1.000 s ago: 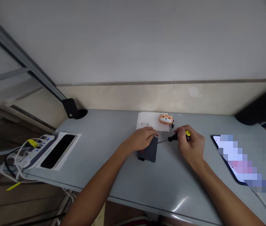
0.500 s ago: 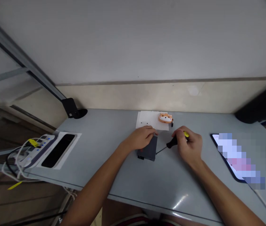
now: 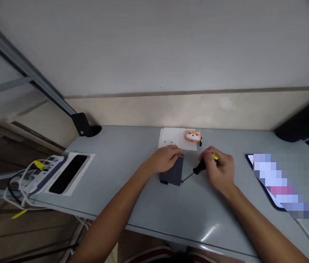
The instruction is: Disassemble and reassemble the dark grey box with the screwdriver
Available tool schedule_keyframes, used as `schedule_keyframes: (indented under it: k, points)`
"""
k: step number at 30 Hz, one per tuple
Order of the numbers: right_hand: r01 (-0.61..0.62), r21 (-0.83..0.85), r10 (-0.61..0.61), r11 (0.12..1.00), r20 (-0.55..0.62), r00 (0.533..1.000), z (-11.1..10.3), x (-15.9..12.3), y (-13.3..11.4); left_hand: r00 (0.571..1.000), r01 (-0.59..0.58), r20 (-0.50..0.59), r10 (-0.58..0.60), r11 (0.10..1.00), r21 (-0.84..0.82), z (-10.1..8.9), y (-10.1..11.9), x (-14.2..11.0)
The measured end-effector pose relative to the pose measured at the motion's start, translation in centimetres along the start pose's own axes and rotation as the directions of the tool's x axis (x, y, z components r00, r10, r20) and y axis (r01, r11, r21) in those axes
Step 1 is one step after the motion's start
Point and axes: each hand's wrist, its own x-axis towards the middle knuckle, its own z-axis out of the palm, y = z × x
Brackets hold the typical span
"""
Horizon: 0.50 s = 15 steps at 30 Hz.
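Observation:
A dark grey flat box [image 3: 175, 173] lies on the desk, held at its far left part by my left hand [image 3: 167, 159], whose fingers curl over it and hide that part. My right hand [image 3: 221, 166] is wrapped round a screwdriver [image 3: 199, 168] with a black and yellow handle. Its thin shaft slants down to the left, and the tip meets the box's right side near the front corner. Something tiny and dark shows at the tip, too small to name. Beyond the box, two small dark specks rest on white paper [image 3: 178, 134].
An orange dog-face case [image 3: 193, 136] sits on the paper. A lit phone [image 3: 266, 190] with a cable lies to the right. Leftward are a dark-screened phone [image 3: 68, 174] and a power strip [image 3: 43, 174] with cables. A black cylinder [image 3: 302, 120] stands at the back right.
The screwdriver's tip has shifted very slightly toward me along the box's side. Both hands keep nearly the same place and grip.

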Motion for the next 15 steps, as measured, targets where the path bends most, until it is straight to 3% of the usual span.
schedule_keyframes:
  k: [3, 6, 10, 15]
  points:
    - [-0.039, -0.008, 0.039, 0.999, -0.024, 0.999, -0.2, 0.2, 0.2, 1.0, 0.0, -0.012, 0.0, 0.999, -0.051, -0.1, 0.3, 0.0]
    - [-0.109, -0.016, 0.106, 0.994, -0.137, 0.985, -0.5, 0.5, 0.7, 0.997, 0.024, -0.064, -0.034, 0.989, -0.149, -0.5, 1.0, -0.2]
    - [-0.259, 0.025, 0.254, 0.966, -0.305, 0.918, -0.6, 1.0, 1.6, 0.992, 0.004, -0.119, -0.03, 0.976, -0.218, -1.2, 1.4, -0.5]
    - [-0.341, 0.106, 0.357, 0.934, -0.324, 0.876, -0.3, 1.2, 1.9, 0.994, 0.003, -0.11, -0.023, 0.983, -0.183, -1.0, 0.0, -0.3]
